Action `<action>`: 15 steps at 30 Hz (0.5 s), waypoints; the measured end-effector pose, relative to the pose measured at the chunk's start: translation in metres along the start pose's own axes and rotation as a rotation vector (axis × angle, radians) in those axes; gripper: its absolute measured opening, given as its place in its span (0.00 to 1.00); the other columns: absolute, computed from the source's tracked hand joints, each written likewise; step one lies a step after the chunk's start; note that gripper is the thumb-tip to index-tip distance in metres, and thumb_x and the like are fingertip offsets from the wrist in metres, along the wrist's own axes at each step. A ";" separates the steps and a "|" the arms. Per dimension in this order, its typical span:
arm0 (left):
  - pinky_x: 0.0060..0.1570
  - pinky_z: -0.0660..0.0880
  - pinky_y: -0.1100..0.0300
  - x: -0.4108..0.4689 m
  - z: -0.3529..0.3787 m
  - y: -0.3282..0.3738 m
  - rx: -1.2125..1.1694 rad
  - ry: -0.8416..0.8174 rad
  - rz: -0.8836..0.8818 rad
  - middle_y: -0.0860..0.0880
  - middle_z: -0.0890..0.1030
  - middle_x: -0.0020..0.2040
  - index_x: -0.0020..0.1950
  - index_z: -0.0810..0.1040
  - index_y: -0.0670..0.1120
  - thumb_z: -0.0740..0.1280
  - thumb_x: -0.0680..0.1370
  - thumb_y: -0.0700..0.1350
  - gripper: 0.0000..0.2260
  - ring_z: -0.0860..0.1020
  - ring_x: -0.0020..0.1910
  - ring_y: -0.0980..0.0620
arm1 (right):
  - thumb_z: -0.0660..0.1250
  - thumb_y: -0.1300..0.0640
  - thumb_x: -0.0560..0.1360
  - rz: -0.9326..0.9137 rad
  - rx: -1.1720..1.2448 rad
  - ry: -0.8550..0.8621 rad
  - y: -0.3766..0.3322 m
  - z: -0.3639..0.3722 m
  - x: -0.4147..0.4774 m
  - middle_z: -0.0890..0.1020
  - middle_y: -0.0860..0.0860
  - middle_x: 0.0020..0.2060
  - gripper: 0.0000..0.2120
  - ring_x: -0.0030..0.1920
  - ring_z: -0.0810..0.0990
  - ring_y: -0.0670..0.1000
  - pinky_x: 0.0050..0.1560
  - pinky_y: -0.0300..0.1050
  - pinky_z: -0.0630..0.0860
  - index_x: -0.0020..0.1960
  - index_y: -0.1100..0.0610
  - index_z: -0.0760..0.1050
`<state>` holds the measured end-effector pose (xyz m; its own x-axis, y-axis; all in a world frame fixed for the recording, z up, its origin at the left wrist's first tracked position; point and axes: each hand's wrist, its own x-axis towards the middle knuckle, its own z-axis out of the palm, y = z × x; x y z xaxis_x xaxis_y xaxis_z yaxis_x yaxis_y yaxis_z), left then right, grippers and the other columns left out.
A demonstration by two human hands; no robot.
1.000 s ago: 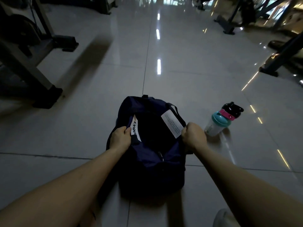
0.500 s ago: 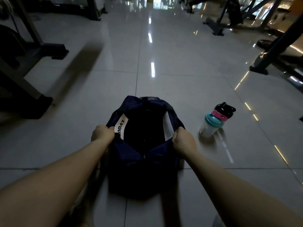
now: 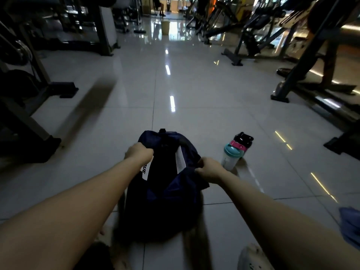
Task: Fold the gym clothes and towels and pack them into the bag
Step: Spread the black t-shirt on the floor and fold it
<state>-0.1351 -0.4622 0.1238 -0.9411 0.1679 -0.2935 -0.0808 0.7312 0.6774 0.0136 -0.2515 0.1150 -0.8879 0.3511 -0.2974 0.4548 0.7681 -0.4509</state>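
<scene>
Gym floor: left hand and right hand, arms outstretched, grip bag rim

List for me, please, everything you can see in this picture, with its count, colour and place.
bag: one, dark navy, on the floor at centre
labels: two, white, inside the bag's mouth, one at each side
clear bottle: one, teal lid, on the floor right of the bag
black bottle: one, pink band, just behind the clear bottle
cloth: one, blue, at the right edge, near side
pale object: one, off-white, bottom edge; too cut off to name
bin: one, yellow, far down the floor
gym machines: several, dark, along both sides
floor: pale glossy tiles
left hand: grips the bag's left rim
right hand: grips the bag's right rim
</scene>
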 end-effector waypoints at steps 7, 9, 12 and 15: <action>0.52 0.77 0.53 -0.045 0.091 0.124 -0.021 -0.338 0.292 0.37 0.82 0.55 0.59 0.80 0.36 0.68 0.78 0.45 0.15 0.81 0.56 0.39 | 0.65 0.59 0.77 0.122 -0.141 0.128 0.036 -0.097 -0.064 0.83 0.57 0.47 0.10 0.48 0.80 0.57 0.43 0.44 0.72 0.53 0.63 0.81; 0.45 0.74 0.56 -0.067 0.120 0.155 -0.002 -0.405 0.399 0.40 0.81 0.50 0.54 0.81 0.38 0.69 0.78 0.46 0.11 0.79 0.47 0.42 | 0.64 0.62 0.75 0.206 -0.150 0.174 0.061 -0.124 -0.082 0.84 0.57 0.49 0.10 0.51 0.81 0.58 0.50 0.46 0.77 0.53 0.60 0.82; 0.41 0.71 0.59 -0.103 0.165 0.191 -0.006 -0.517 0.494 0.44 0.79 0.46 0.52 0.82 0.40 0.70 0.78 0.46 0.10 0.77 0.44 0.46 | 0.63 0.65 0.75 0.319 -0.142 0.224 0.103 -0.149 -0.112 0.85 0.56 0.50 0.12 0.52 0.83 0.57 0.56 0.49 0.79 0.52 0.56 0.83; 0.39 0.71 0.60 -0.134 0.213 0.214 0.010 -0.626 0.568 0.46 0.80 0.43 0.51 0.82 0.42 0.71 0.78 0.46 0.08 0.77 0.40 0.50 | 0.63 0.64 0.76 0.426 -0.126 0.223 0.158 -0.157 -0.136 0.85 0.56 0.51 0.12 0.53 0.82 0.57 0.56 0.52 0.79 0.55 0.58 0.83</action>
<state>0.0433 -0.1873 0.1641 -0.4823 0.8448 -0.2318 0.3550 0.4303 0.8300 0.1948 -0.0939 0.2163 -0.6245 0.7434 -0.2394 0.7807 0.5854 -0.2187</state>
